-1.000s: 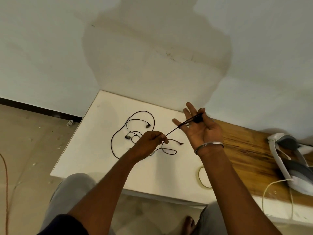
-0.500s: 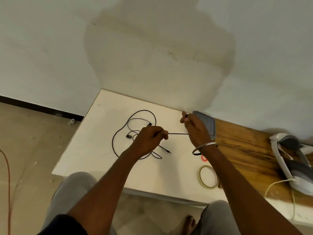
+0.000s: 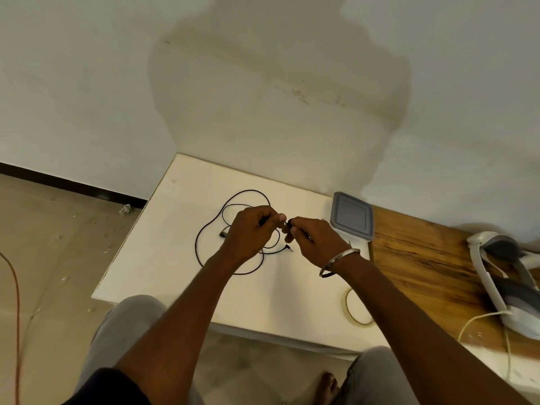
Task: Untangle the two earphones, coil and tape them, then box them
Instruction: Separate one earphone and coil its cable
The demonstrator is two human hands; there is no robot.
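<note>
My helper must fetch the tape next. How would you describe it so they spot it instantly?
On the white tabletop, look to the near right corner, beside the brown wooden board. The thin, yellowish clear tape ring lies flat there: a neat closed hoop, unlike the loose black earphone cable.

The earphone cable is laid in loops on the board, left of centre. Above it, a cable length is pinched between the left hand and the right hand. The box is placed behind the right hand, and the tape roll before it. The headset is set on the tabletop, far right.
</note>
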